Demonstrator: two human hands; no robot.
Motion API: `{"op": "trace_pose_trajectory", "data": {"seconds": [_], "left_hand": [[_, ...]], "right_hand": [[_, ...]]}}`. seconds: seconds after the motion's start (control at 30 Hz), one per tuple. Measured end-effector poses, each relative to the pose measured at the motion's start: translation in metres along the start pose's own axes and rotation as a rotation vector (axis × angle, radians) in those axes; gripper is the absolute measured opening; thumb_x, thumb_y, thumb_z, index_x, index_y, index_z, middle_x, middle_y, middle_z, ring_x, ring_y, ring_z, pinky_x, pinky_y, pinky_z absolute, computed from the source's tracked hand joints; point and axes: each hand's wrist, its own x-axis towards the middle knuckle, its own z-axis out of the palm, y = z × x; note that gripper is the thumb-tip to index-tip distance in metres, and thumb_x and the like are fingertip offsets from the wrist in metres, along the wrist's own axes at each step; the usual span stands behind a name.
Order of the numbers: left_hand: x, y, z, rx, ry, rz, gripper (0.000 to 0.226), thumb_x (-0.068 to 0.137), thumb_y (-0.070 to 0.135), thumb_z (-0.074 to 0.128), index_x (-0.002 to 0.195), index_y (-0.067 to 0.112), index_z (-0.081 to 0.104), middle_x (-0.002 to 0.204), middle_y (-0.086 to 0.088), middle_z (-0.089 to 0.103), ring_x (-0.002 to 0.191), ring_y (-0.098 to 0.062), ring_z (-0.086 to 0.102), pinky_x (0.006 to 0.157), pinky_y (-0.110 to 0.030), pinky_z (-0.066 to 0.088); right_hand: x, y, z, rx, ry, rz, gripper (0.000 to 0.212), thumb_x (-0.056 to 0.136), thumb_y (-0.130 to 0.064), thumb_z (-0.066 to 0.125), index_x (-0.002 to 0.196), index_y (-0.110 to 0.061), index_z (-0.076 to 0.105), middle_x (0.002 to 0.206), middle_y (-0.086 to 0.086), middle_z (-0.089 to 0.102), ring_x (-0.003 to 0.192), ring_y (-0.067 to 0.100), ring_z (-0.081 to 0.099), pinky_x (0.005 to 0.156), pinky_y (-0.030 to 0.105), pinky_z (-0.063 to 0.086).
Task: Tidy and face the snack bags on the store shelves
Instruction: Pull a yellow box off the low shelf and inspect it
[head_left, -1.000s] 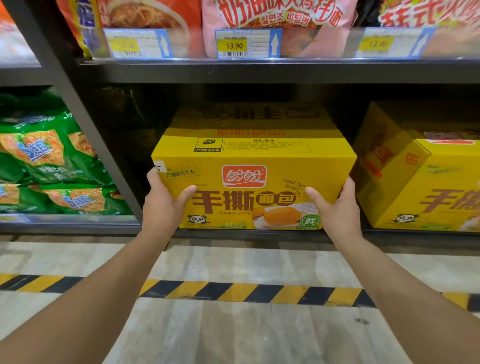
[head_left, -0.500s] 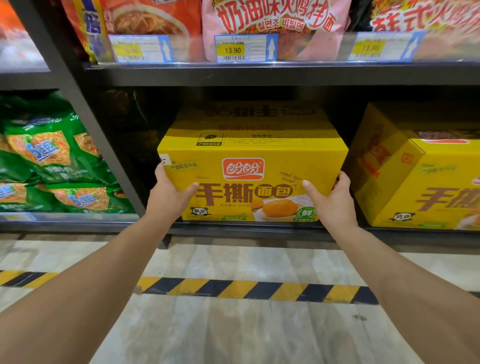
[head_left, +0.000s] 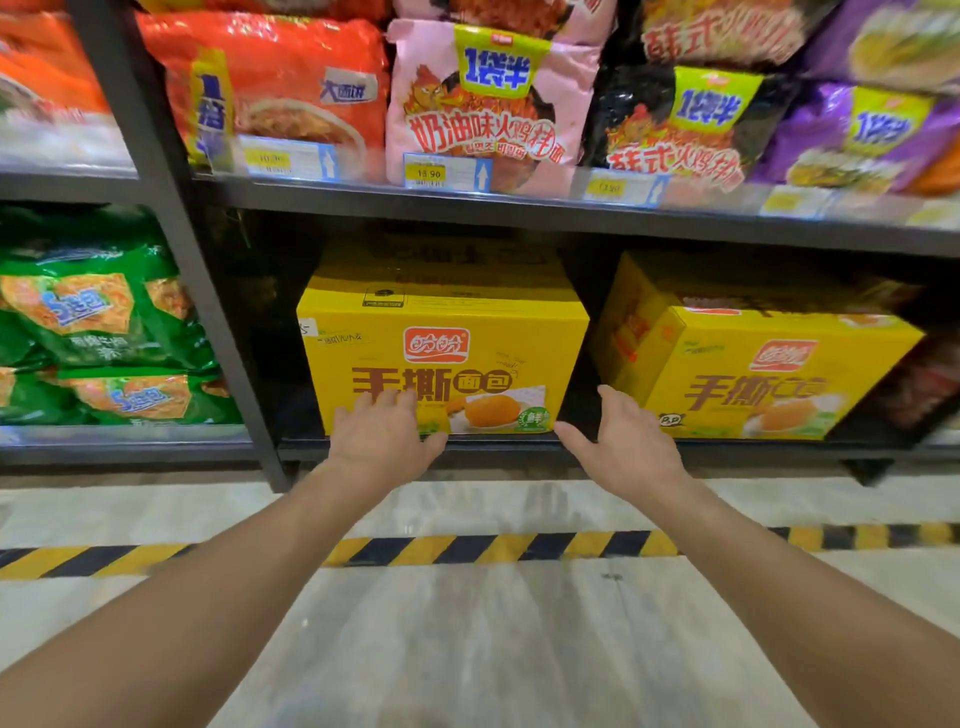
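Grips first: left grip (head_left: 384, 441) released, fingers flat, by my read resting on lower left of yellow box (head_left: 447, 338) face. Right grip (head_left: 623, 447) released too, palm inward, just right of box's near corner; contact I cannot tell. Box dead ahead of both, long axis left-right along shelf (head_left: 493, 448), face out. Left grip nearer. Second box (head_left: 779, 364) beyond right grip, looks turned.

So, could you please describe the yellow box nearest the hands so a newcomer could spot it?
Find the lowest shelf, beneath the noodle bags. Two yellow boxes stand there; take the left box, behind the left hand. It faces squarely forward, while its neighbour is turned at an angle.
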Motion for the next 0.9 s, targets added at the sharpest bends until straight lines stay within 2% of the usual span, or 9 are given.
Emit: {"op": "trace_pose_trajectory", "data": {"seconds": [0.1, 0.3, 0.5, 0.6, 0.73, 0.9], "left_hand": [[-0.016, 0.039, -0.017, -0.003, -0.012, 0.088, 0.074, 0.099, 0.070, 0.045, 0.156, 0.022, 0.041, 0.158, -0.005, 0.048, 0.146, -0.033, 0.041, 0.118, -0.056, 0.035], [-0.048, 0.108, -0.035, -0.006, -0.026, 0.171, 0.071, 0.100, 0.068, 0.048, 0.153, 0.021, 0.045, 0.152, -0.006, 0.054, 0.139, -0.033, 0.049, 0.114, -0.052, 0.038], [-0.049, 0.189, -0.011, 0.114, -0.060, 0.141, 0.074, 0.097, 0.073, 0.046, 0.149, 0.019, 0.049, 0.148, -0.011, 0.058, 0.137, -0.036, 0.051, 0.113, -0.054, 0.042], [-0.045, 0.240, -0.003, 0.125, -0.044, 0.095, 0.070, 0.100, 0.070, 0.045, 0.150, 0.020, 0.047, 0.148, -0.009, 0.058, 0.137, -0.035, 0.052, 0.111, -0.051, 0.043], [-0.034, 0.303, 0.008, 0.098, -0.036, 0.061, 0.077, 0.101, 0.069, 0.046, 0.160, 0.020, 0.036, 0.157, -0.007, 0.051, 0.144, -0.032, 0.047, 0.112, -0.051, 0.045], [-0.025, 0.368, 0.015, 0.118, -0.072, 0.034, 0.076, 0.100, 0.070, 0.047, 0.156, 0.019, 0.039, 0.155, -0.006, 0.052, 0.142, -0.031, 0.048, 0.112, -0.053, 0.045]], "right_hand": [[-0.023, 0.020, -0.030, -0.104, -0.033, 0.009, 0.083, 0.099, -0.070, 0.046, 0.161, -0.018, 0.026, 0.163, 0.008, 0.037, 0.145, 0.035, 0.038, 0.113, 0.052, 0.041], [-0.042, 0.069, -0.066, -0.230, -0.059, -0.036, 0.079, 0.099, -0.070, 0.043, 0.157, -0.017, 0.030, 0.161, 0.008, 0.038, 0.145, 0.036, 0.038, 0.112, 0.054, 0.042], [-0.026, 0.139, -0.058, -0.225, -0.055, -0.090, 0.082, 0.099, -0.070, 0.043, 0.159, -0.017, 0.026, 0.163, 0.008, 0.035, 0.147, 0.036, 0.036, 0.113, 0.054, 0.040], [-0.008, 0.184, -0.061, -0.219, -0.067, -0.126, 0.083, 0.099, -0.070, 0.042, 0.160, -0.017, 0.025, 0.165, 0.010, 0.033, 0.148, 0.037, 0.034, 0.115, 0.054, 0.039], [0.020, 0.244, -0.071, -0.229, -0.084, -0.180, 0.084, 0.100, -0.071, 0.042, 0.162, -0.017, 0.023, 0.166, 0.010, 0.031, 0.151, 0.037, 0.030, 0.118, 0.056, 0.034], [0.051, 0.307, -0.091, -0.198, -0.107, -0.224, 0.086, 0.098, -0.072, 0.042, 0.161, -0.017, 0.023, 0.166, 0.010, 0.030, 0.151, 0.037, 0.030, 0.118, 0.056, 0.033]]}}
